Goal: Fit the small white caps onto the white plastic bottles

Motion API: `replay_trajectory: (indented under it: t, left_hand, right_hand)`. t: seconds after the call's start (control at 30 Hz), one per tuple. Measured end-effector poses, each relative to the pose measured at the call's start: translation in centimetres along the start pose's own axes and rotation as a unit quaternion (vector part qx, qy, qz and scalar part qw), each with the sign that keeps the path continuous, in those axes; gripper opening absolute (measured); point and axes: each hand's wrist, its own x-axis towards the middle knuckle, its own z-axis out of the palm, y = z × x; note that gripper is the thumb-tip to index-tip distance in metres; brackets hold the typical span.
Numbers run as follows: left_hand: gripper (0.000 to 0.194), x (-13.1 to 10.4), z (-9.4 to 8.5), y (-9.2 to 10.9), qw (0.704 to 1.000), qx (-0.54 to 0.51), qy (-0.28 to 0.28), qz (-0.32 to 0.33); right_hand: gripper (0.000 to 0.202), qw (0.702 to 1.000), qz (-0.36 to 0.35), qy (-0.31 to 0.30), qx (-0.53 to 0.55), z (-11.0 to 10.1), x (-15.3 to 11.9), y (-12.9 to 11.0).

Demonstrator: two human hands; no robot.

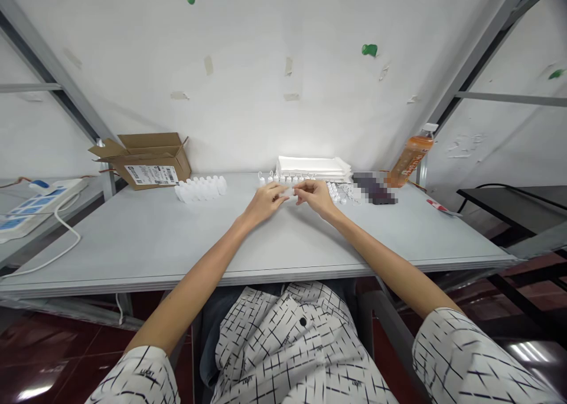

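Observation:
Above the middle of the grey table [266, 244], my left hand [266, 202] and my right hand [315, 197] are close together. A small white piece [289, 192] shows between their fingertips, and both hands pinch it; its exact shape is too small to make out. Just behind the hands stands a row of small white parts with looped tops [261, 179]. Several white bottle-like pieces [201, 189] stand grouped on the left part of the table. Small white caps [335, 192] lie beside my right hand, partly hidden by it.
An open cardboard box [153, 165] stands at the back left. White flat sheets [312, 166] are stacked against the wall. A dark blurred object [376, 190] and an orange drink bottle [411, 157] are at the back right. A power strip [38, 209] lies far left.

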Motion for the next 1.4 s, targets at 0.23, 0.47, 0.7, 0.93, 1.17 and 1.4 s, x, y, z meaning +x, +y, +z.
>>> replay_trajectory:
  t: [0.23,0.47,0.7,0.93,1.17,1.4]
  left_hand:
    - [0.046,0.4,-0.9,0.3,0.941,-0.262,-0.052,-0.207]
    - [0.044,0.5,-1.5,0.7,0.907,-0.375,-0.057,-0.183]
    - [0.043,0.3,-1.8,0.7,0.922,-0.34,-0.062,-0.174]
    - [0.04,0.2,-1.4,0.3,0.953,-0.254,-0.046,-0.161]
    - [0.04,0.1,-1.3,0.6,0.967,-0.209,-0.023,-0.142]
    - [0.036,0.1,-1.3,0.6,0.972,-0.19,-0.017,-0.136]
  right_hand:
    - [0.023,0.996,-0.069,0.002,-0.062,0.4,-0.3,-0.1]
    - [0.036,0.992,-0.083,-0.032,-0.094,0.1,-0.9,-0.4]
    - [0.041,0.993,-0.077,-0.068,-0.057,-0.1,-1.1,-0.8]
    - [0.038,0.995,-0.063,-0.07,-0.033,0.0,-1.0,-0.7]
    - [0.027,0.997,-0.044,-0.061,-0.012,0.0,-0.9,-0.5]
    - [0.02,0.998,-0.037,-0.053,-0.022,0.0,-0.9,-0.6]
